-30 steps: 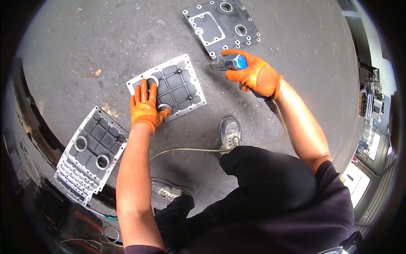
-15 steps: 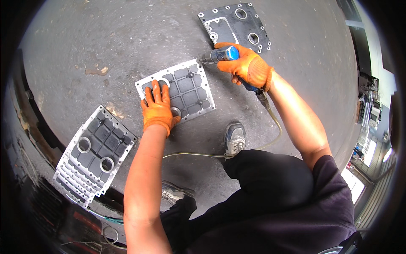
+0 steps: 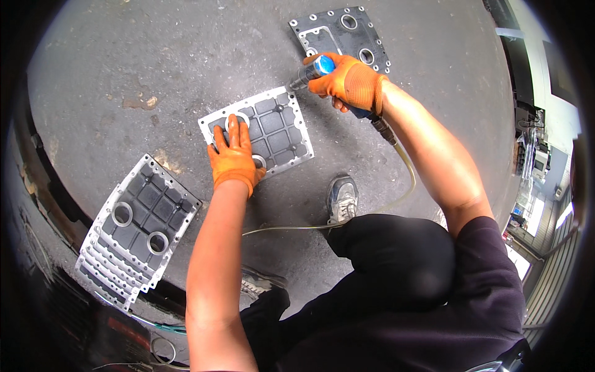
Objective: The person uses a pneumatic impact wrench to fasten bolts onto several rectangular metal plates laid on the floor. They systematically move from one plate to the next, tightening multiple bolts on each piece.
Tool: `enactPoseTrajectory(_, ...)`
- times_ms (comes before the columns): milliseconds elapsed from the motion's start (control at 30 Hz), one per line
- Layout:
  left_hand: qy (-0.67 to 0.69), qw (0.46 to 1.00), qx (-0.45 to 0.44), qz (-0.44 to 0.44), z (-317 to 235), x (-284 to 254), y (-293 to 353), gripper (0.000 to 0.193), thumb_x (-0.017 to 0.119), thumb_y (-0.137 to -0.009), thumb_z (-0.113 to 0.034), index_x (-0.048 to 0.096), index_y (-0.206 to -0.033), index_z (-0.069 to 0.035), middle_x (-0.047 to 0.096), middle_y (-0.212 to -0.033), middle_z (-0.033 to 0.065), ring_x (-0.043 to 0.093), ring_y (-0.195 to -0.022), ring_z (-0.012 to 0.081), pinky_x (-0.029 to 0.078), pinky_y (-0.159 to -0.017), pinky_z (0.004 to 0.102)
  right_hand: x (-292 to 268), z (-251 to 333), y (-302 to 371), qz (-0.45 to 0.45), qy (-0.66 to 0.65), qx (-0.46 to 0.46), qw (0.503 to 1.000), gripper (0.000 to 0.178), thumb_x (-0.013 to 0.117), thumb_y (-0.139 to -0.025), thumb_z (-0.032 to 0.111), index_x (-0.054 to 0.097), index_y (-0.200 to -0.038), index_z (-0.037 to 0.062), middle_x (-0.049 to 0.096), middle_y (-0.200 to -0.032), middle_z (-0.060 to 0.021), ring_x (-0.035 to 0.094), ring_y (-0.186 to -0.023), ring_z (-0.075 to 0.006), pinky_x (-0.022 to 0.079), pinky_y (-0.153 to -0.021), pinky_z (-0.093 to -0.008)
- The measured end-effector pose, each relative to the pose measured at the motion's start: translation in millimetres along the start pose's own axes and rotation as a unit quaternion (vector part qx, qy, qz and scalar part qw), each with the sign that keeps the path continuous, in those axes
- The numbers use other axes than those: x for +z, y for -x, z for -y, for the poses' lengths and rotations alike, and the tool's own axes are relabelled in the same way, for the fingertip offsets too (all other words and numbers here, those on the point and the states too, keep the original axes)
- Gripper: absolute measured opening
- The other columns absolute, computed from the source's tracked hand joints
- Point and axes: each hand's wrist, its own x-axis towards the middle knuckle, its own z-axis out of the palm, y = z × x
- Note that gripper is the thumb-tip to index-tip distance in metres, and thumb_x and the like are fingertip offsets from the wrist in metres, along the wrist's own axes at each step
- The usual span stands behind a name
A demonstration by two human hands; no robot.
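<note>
A grey ribbed metal plate (image 3: 279, 127) with two round holes lies flat on the concrete floor. My left hand (image 3: 234, 158), in an orange glove, presses flat on its left part, fingers spread. My right hand (image 3: 350, 84), also in an orange glove, grips a blue-bodied pneumatic tool (image 3: 313, 69) whose metal tip points down at the plate's upper right corner. A hose (image 3: 406, 170) runs from the tool back under my right forearm.
A stack of several similar plates (image 3: 133, 226) lies at the lower left. Another dark plate (image 3: 341, 34) lies flat beyond the tool. My shoe (image 3: 342, 197) and bent knee (image 3: 396, 260) are just below the plate. Dark machinery edges the left rim.
The plate, my left hand and the tool sit lower and further right in view than before. My right hand brought the tool from beside the far plate to the near plate's upper right corner.
</note>
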Motion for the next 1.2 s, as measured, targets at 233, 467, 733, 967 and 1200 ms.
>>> enactPoseTrajectory(233,0.006,1.0,0.0,-0.013,2.5,5.3,0.9,0.133,0.093,-0.081,-0.056,0.015,-0.182,-0.019,0.004,-0.19,0.0058,0.016,-0.172,0.0405,0.029,-0.134,0.0591,7.5,-13.2,37.5,-0.03,-0.052,-0.025,0.998,0.068,0.08,-0.092,0.018,0.06,-0.156,0.0101,0.071,-0.092,-0.0038,0.065,-0.059,-0.0122,0.056,-0.054,-0.031)
enactPoseTrajectory(467,0.015,1.0,-0.003,-0.014,4.7,4.5,2.2,0.134,0.093,-0.08,-0.059,0.014,-0.181,-0.021,0.005,-0.19,0.0051,0.013,-0.173,0.0405,0.027,-0.134,0.0588,13.6,-26.8,40.8,-0.012,-0.067,-0.018,0.997,0.061,0.077,-0.096,0.024,0.062,-0.153,0.0122,0.075,-0.093,-0.006,0.068,-0.064,-0.014,0.054,-0.056,-0.0315)
enactPoseTrajectory(733,-0.02,1.0,0.0,-0.006,0.2,2.5,2.9,0.129,0.088,-0.085,-0.062,0.014,-0.182,-0.019,0.003,-0.19,0.0063,0.015,-0.172,0.0438,0.03,-0.132,0.0596,19.4,-9.7,42.0,-0.02,-0.065,0.004,0.998,0.063,0.079,-0.092,0.019,0.063,-0.152,0.0102,0.071,-0.09,-0.0046,0.063,-0.059,-0.0134,0.053,-0.053,-0.0321)
enactPoseTrajectory(967,-0.02,0.999,-0.003,-0.036,-0.7,9.9,-0.4,0.131,0.092,-0.081,-0.06,0.017,-0.18,-0.016,0.012,-0.188,0.0088,0.016,-0.171,0.0431,0.026,-0.136,0.0513,19.3,-3.6,30.9,0.008,0.024,0.0,1.0,0.066,0.079,-0.093,0.018,0.06,-0.156,0.0082,0.069,-0.088,-0.0038,0.061,-0.057,-0.0118,0.05,-0.049,-0.0307)
enactPoseTrajectory(1200,-0.008,1.0,-0.011,-0.021,-2.4,6.1,0.6,0.134,0.091,-0.082,-0.06,0.013,-0.181,-0.017,0.007,-0.19,0.0058,0.021,-0.17,0.0432,0.027,-0.136,0.0514,15.0,-14.1,65.5,0.008,-0.05,-0.03,0.998,0.068,0.081,-0.093,0.016,0.059,-0.157,0.0077,0.071,-0.092,-0.0039,0.062,-0.059,-0.0098,0.053,-0.052,-0.028)
